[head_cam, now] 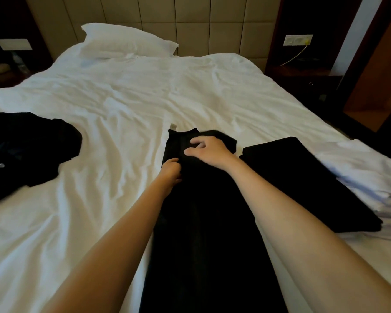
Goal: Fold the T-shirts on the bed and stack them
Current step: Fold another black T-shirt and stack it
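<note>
A black T-shirt lies lengthwise on the white bed, folded into a long narrow strip with its collar at the far end. My left hand pinches the strip's left edge near the collar, fingers curled on the cloth. My right hand hovers over or rests on the upper part, fingers loosely spread and bent; a sleeve end shows just beyond it. A folded black T-shirt lies to the right, on top of folded white garments. A crumpled heap of black T-shirts sits at the left.
A white pillow leans at the padded headboard. Nightstands stand on both sides of the bed; the right nightstand has a wall socket with a yellow cable above it. The bed's right edge drops off near the wooden door.
</note>
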Demonstrator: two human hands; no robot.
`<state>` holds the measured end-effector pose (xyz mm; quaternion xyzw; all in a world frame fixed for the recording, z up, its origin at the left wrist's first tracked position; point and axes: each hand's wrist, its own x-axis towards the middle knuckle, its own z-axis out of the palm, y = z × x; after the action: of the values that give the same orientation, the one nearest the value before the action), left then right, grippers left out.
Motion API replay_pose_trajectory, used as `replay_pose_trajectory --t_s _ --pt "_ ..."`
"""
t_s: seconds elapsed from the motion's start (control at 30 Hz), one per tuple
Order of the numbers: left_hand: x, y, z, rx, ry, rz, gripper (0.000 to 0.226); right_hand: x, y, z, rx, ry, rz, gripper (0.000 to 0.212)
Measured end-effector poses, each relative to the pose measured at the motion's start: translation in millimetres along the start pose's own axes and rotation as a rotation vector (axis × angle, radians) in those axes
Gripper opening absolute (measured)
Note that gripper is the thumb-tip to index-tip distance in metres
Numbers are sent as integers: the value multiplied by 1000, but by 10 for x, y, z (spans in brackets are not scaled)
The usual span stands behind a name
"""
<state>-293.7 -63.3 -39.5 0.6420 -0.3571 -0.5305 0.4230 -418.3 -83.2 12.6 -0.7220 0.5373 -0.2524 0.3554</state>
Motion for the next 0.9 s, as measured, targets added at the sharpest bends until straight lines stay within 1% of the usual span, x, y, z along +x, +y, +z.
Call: replay_pose_trajectory --t_s 0.03,0.1,0.13,0.2,0.23,0.27,0.3,0.37,0.43,0.47,0.5,0.57,0.6,0.63,0.67,0.7,0.73,0.77,0.8,0.83,0.87,0.9 --pt "30 -42 -48 -44 22 -19 26 13 31 35 30 -3 16 42" --pt "95 -87 -98 -113 32 -55 22 45 131 28 38 62 49 34" --pt "145 -101 -110 -108 23 -56 19 81 209 15 10 100 76 33" --pt "237 -100 -109 10 49 1 14 176 395 -21 -53 153 162 36" --pt "274 -87 -105 69 82 43 23 217 474 -38 -74 169 216 41" --pt "307 -63 -105 115 127 84 40 259 545 -49 -94 179 272 47" --pt "345 -35 -106 170 167 119 52 305 597 -53 -116 182 330 52" --pt "428 29 -103 335 265 208 59 397 672 -46 -94 181 421 64" --pt "517 105 -115 483 355 283 66 490 723 -32 27 204 489 71" --pt "602 128 -129 513 359 285 71 553 747 -18 93 219 526 75" --pt "696 140 -148 495 331 256 76 604 768 -6 144 233 560 78" --pt "837 156 -177 377 251 171 81 714 822 10 182 263 615 81" --pt "875 160 -192 351 268 183 80 738 839 6 183 278 625 79" --pt "920 160 -205 381 343 256 77 765 859 -2 188 281 632 75" --pt "953 164 -206 480 437 391 70 775 880 -6 203 289 634 69" --pt "987 172 -191 619 484 563 61 789 903 -7 229 286 638 59" --pt "1006 180 -168 757 436 696 54 785 921 -1 256 299 635 49" --pt "1025 185 -138 905 323 756 52 771 923 6 287 310 637 41" --pt "1050 184 -95 1050 196 727 56 773 936 8 331 318 642 38" --pt "1075 195 -62 1158 96 640 59 774 929 8 375 330 643 36" --pt "1092 215 -35 1190 27 547 57 781 939 6 423 345 639 36" --pt "1113 244 -33 1131 -19 498 47 787 940 3 475 359 642 38"
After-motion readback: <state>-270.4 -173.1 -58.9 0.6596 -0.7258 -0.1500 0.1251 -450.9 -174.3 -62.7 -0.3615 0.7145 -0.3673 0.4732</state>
